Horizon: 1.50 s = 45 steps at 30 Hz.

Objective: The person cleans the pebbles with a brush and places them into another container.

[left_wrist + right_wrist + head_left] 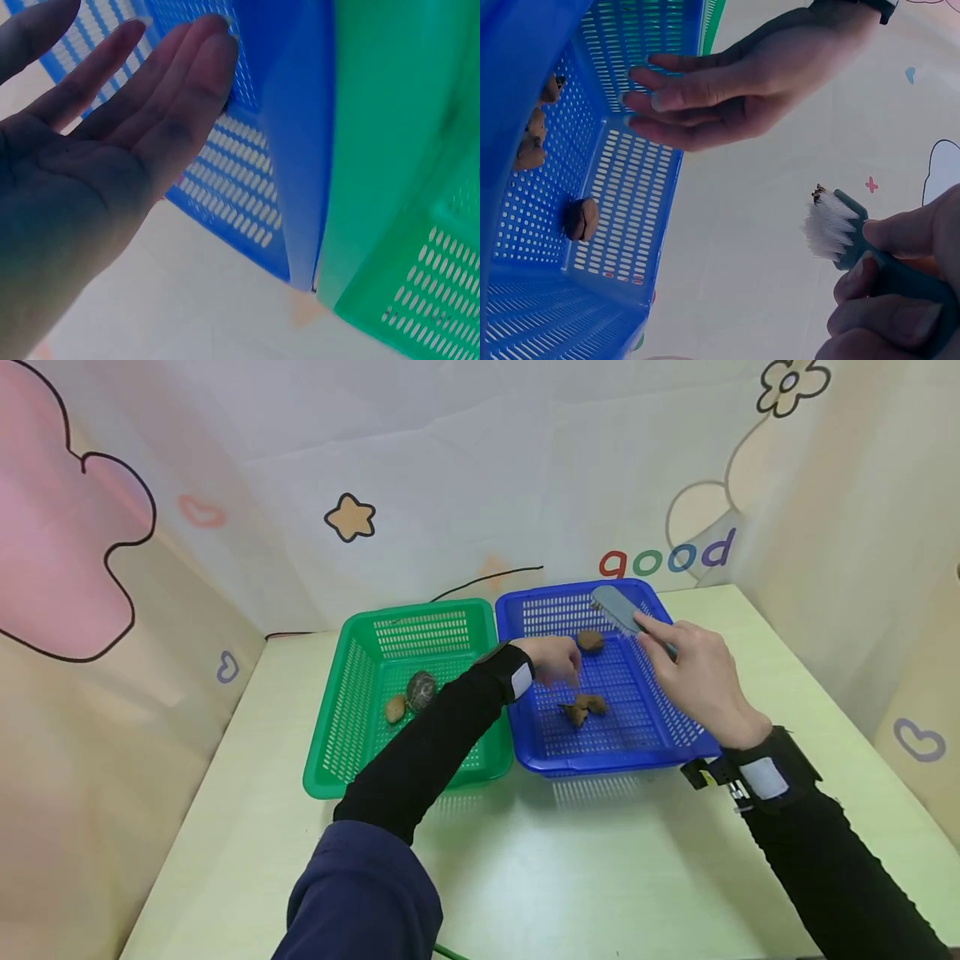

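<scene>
My right hand [697, 681] grips the handle of a grey-blue brush [617, 610] above the right side of the blue basket [615, 766]. White bristles [829, 229] show in the right wrist view, with dark bits stuck at one corner. Over the basket's left part hangs my left hand [551, 660], palm down and holding nothing, its fingers loosely bent in the left wrist view. Inside the blue basket lie a rounded brown stone [590, 641] toward the back and several brown lumps [592, 703] nearer the front.
A green basket [322, 777] stands against the blue one on its left. In it sit a small tan stone [395, 708] and a dark, pale-veined stone [422, 690]. Both baskets rest on a pale green table [525, 868], with a printed cloth [465, 468] behind.
</scene>
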### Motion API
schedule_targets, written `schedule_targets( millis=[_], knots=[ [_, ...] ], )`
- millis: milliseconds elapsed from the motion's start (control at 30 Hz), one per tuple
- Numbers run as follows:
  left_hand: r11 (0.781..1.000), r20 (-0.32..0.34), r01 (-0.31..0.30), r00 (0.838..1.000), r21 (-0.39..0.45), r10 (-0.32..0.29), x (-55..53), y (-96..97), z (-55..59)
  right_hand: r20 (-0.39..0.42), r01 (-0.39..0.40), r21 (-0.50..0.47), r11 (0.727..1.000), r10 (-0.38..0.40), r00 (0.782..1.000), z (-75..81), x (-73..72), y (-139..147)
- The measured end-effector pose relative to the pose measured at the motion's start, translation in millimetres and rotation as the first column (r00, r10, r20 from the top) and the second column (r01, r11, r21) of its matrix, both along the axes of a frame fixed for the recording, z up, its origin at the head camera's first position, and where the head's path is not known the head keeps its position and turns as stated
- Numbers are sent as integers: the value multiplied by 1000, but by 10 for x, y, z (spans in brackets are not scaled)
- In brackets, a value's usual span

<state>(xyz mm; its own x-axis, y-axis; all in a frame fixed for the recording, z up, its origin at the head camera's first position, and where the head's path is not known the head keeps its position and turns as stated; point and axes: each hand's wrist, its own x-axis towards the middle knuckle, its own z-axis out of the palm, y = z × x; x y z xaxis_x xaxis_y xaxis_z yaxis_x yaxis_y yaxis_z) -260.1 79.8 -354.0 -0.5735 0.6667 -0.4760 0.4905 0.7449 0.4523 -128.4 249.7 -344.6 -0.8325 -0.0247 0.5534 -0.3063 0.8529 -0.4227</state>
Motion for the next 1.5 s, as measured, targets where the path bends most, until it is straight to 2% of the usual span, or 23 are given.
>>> schedule_targets(
  millis=[167, 300, 400, 533, 600, 633, 700, 767, 833, 900, 933, 967, 1000, 1067, 1133, 1233, 1333, 1400, 1500],
  knots=[
    [995, -98, -90, 991, 31, 93, -159, 206, -52, 5, 16, 2, 1000, -16, 1000, -2, 5, 66],
    [992, -178, -119, 976, 31, 123, -213, 337, -78, 2, 22, 5, 1000, -22, 1000, -19, 18, 107],
    [986, -204, -165, 964, 35, 169, -238, 425, -89, 0, 27, 4, 1000, -27, 1000, -13, 21, 128],
    [970, -210, -242, 947, 33, 244, -378, 591, -202, -3, 28, 5, 1000, -28, 1000, 1, 34, 155],
    [963, -229, -270, 936, 26, 269, -493, 710, -314, -4, 29, 6, 1000, -29, 1000, 4, 38, 168],
    [960, -257, -276, 925, 50, 280, -645, 790, -481, -5, 29, 7, 1000, -29, 1000, 5, 42, 175],
    [955, -295, -295, 909, 41, 294, -891, 951, -733, -6, 32, 7, 999, -32, 999, 13, 47, 186],
    [943, -313, -334, 893, 19, 322, -1238, 1169, -1090, -7, 35, 5, 999, -35, 999, 19, 51, 199],
    [934, -355, -356, 869, 37, 345, -1488, 1337, -1387, -9, 35, 2, 999, -35, 999, 22, 55, 215],
    [920, -336, -391, 868, -10, 366, -1441, 1405, -1330, -10, 35, -2, 999, -35, 999, 19, 58, 234],
    [915, -331, -403, 865, -10, 377, -1367, 1406, -1259, -9, 37, -3, 999, -37, 999, 15, 59, 243],
    [911, -327, -413, 862, -8, 388, -1259, 1386, -1153, -8, 38, -5, 999, -38, 999, 10, 59, 253],
    [909, -322, -418, 860, 1, 396, -1083, 1323, -982, -7, 38, -7, 999, -38, 999, 5, 57, 261],
    [891, -275, -453, 860, -21, 431, -837, 1221, -712, -7, 39, -11, 999, -39, 999, 0, 53, 266],
    [878, -254, -478, 849, 4, 463, -705, 1153, -607, -6, 36, -13, 999, -36, 999, -3, 47, 269],
    [865, -213, -501, 842, 28, 495, -636, 1105, -597, -6, 34, -15, 999, -34, 999, -5, 40, 274],
    [875, -189, -482, 857, 38, 480, -640, 1103, -665, -2, 34, -19, 999, -34, 999, -12, 44, 285],
    [877, -171, -478, 861, 49, 479, -650, 1117, -719, 2, 35, -20, 999, -35, 999, -21, 46, 297],
    [883, -180, -468, 866, 39, 467, -700, 1155, -822, 9, 36, -22, 999, -35, 999, -40, 42, 318]
  ],
)
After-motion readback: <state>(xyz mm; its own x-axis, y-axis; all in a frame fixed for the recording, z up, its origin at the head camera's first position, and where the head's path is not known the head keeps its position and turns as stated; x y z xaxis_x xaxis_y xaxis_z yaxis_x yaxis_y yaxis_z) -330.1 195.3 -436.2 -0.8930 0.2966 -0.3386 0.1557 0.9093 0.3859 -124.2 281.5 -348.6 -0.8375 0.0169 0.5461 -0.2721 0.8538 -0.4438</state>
